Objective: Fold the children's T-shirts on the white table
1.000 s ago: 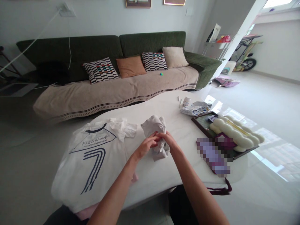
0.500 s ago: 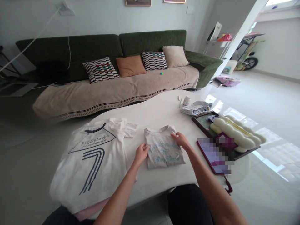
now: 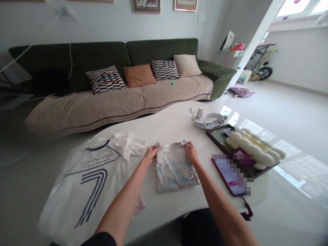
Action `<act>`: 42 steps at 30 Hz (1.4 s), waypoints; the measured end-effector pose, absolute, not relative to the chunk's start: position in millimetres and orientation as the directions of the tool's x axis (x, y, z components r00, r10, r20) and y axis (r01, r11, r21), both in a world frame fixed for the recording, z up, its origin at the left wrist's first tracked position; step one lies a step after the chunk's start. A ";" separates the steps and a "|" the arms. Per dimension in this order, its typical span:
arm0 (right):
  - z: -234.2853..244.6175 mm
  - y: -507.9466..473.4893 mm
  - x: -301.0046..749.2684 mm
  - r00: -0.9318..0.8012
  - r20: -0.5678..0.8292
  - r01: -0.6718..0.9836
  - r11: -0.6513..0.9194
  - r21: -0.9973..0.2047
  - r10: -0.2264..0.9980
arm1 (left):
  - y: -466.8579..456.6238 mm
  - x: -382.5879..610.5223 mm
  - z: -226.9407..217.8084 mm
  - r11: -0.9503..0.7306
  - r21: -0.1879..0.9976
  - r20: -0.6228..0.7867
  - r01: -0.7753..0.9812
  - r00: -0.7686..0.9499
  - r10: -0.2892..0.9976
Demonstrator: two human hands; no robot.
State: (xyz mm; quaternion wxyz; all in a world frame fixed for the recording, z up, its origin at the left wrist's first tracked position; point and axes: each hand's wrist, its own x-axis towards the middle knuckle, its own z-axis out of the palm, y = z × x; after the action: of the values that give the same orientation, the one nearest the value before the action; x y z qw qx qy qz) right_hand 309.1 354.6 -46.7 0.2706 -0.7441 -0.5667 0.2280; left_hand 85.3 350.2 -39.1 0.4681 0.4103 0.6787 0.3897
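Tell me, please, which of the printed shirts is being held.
The grey shirt with blue lettering, held by the left hand and right hand; the white shirt beside it bears a dark 7.

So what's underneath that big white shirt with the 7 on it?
Pink fabric peeks out at the edge of the white shirt, over the white table. Whatever else lies beneath is covered.

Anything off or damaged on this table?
A blocky mosaic covers parts of the touchscreen device and tray, hiding detail; it looks like an image artifact, not damage. Also, pink cloth pokes out, seemingly from under the white number-7 T-shirt. The grey printed T-shirt shows no visible damage, and I see no spill.
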 end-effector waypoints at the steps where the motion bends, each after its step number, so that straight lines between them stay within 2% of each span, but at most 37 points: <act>1: -45.6 355.1 308.5 0.262 -0.009 0.721 -0.201 -0.662 0.965 | 351.6 85.2 -37.8 0.350 0.916 -0.305 0.196 -0.228 0.925; 4: -36.5 351.4 307.4 0.306 0.053 0.728 -0.198 -0.657 0.950 | 350.0 86.1 -35.9 0.328 0.915 -0.250 0.235 -0.308 0.918; 6: -27.3 339.8 305.1 0.311 0.143 0.769 -0.160 -0.619 0.940 | 339.7 88.3 -36.5 0.238 0.903 -0.107 0.357 -0.351 0.930; 8: -20.7 318.9 300.2 0.224 0.268 0.846 -0.050 -0.532 0.937 | 321.6 91.7 -38.7 0.039 0.826 0.120 0.562 -0.242 0.963; 10: -21.5 293.4 293.5 0.038 0.325 0.905 0.106 -0.413 0.945 | 301.1 96.1 -41.9 -0.171 0.663 0.234 0.728 0.015 0.972; 12: -29.9 271.9 287.5 -0.115 0.247 0.920 0.197 -0.338 0.962 | 285.8 101.3 -43.7 -0.254 0.529 0.138 0.810 0.214 0.967; 15: -43.2 258.7 284.7 -0.166 0.048 0.941 0.173 -0.291 0.985 | 281.7 108.2 -37.3 -0.237 0.398 -0.059 0.886 0.283 0.957; 18: -41.7 258.1 289.2 -0.150 -0.068 0.959 0.129 -0.253 0.986 | 288.7 107.1 -19.2 -0.234 0.337 -0.175 0.912 0.305 0.936; 21: -31.9 248.1 297.8 -0.258 -0.123 0.945 0.224 -0.236 0.958 | 283.3 96.6 -2.9 -0.271 0.324 -0.297 0.906 0.370 0.880; 24: -31.2 233.4 308.6 -0.382 -0.187 0.908 0.329 -0.260 0.905 | 266.7 87.4 -2.0 -0.352 0.318 -0.317 0.880 0.448 0.836; 29: -39.3 263.8 328.5 -0.419 -0.194 0.894 0.365 -0.260 0.887 | 281.8 99.2 -16.3 -0.355 0.297 -0.318 0.887 0.442 0.839; 36: -24.8 394.0 352.0 -0.326 -0.274 0.936 0.269 -0.225 0.905 | 393.5 144.2 -16.9 -0.239 0.356 -0.314 0.904 0.356 0.880; 42: -34.9 445.9 372.8 -0.293 -0.226 0.941 0.239 -0.237 0.929 | 452.9 159.0 -26.2 -0.243 0.422 -0.296 0.874 0.386 0.874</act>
State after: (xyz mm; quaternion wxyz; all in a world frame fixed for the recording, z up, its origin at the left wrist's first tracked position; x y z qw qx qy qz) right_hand 372.8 445.9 -34.9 -0.0191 -0.5941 -0.7870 0.1651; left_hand 159.0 452.9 -26.2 0.2673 0.7883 0.5541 0.0003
